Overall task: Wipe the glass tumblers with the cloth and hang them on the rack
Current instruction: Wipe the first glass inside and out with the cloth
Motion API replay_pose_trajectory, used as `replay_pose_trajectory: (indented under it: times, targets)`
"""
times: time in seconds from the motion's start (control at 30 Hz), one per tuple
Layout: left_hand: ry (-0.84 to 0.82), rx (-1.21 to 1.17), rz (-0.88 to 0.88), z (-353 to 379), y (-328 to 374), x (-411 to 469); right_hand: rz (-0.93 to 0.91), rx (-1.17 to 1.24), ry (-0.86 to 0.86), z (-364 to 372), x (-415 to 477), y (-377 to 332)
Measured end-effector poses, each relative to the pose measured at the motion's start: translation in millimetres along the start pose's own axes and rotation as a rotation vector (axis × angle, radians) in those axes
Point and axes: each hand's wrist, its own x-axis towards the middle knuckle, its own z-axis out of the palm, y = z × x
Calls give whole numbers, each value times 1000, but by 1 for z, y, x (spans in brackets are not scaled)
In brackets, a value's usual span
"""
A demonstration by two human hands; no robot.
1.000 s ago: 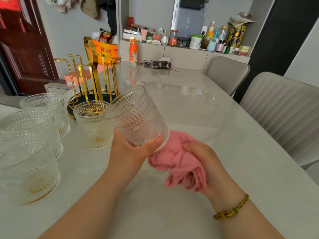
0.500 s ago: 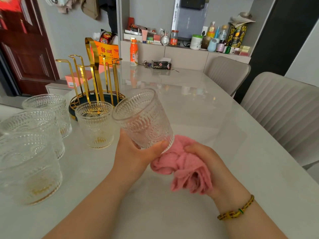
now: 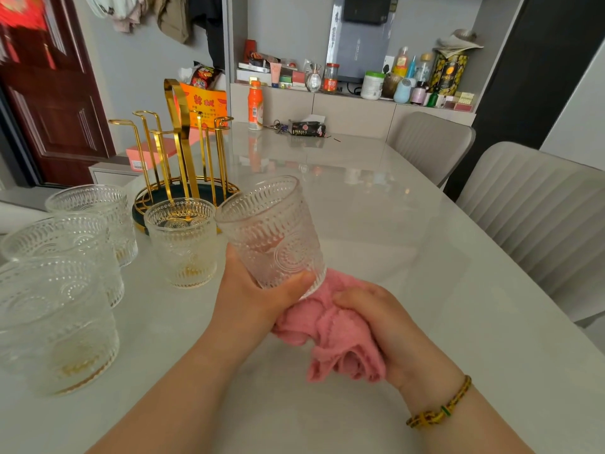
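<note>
Along the left edge of the table (image 3: 376,204): three waiting tumblers (image 3: 62,250), embossed, upright, mouths up, set close together, with a fourth tumbler (image 3: 181,240) just inboard of them. Behind that one, toward the far left corner: the gold rack (image 3: 183,149), bare of glasses, pegs rising from a dark round base. Just right of the fourth tumbler and lifted off the tabletop: the held tumbler (image 3: 275,234), tilted, mouth up and leaning away to the left toward the rack, base down toward the body. Gripped low on its wall by the left hand (image 3: 255,296), thumb across the near side. Directly under and to the right of the base: the pink cloth (image 3: 337,335), bunched, touching the bottom of the glass. Clenched around that bunch from the right: the right hand (image 3: 376,319), fingers curled into the folds, a woven bracelet (image 3: 438,411) on the wrist. Judged as wiping of the base, with nothing hung yet. For hanging, probably a turn of the glass to mouth-down, long axis brought in line with an upright peg. Rack up and to the left of both hands, beyond the fourth tumbler; left hand the nearer, and the one carrying the glass. Likely risk: clipping the fourth tumbler's rim on the way across. Farther right, past the right edge: two pale ribbed chairs (image 3: 537,204).
</note>
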Motion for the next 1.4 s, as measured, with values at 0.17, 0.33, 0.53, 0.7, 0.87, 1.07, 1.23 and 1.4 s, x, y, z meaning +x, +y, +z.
replay_pose_trajectory:
  times: [0.17,0.33,0.53,0.7,0.87,1.07,1.23,1.4]
  targets:
    - [2,98,12,-3,1,-1,-49,135,325,-12,0,-13]
    - [-136,166,-39,-3,-2,-4,-119,183,353,-7,-6,-21]
    - [-203,200,-139,-3,-1,-4,-154,105,337,6,-10,-17]
    - [-248,294,-117,3,21,-10,-196,142,397,9,-7,-23]
    - [-172,426,-132,-15,59,9,-223,148,311,21,0,-45]
    - [-8,558,-124,-57,107,55,-205,163,318,21,33,-47]
    - [-6,786,-75,-85,150,98,-127,152,349,5,47,-33]
    - [-22,1114,-44,-85,174,135,-106,123,285,10,46,-26]
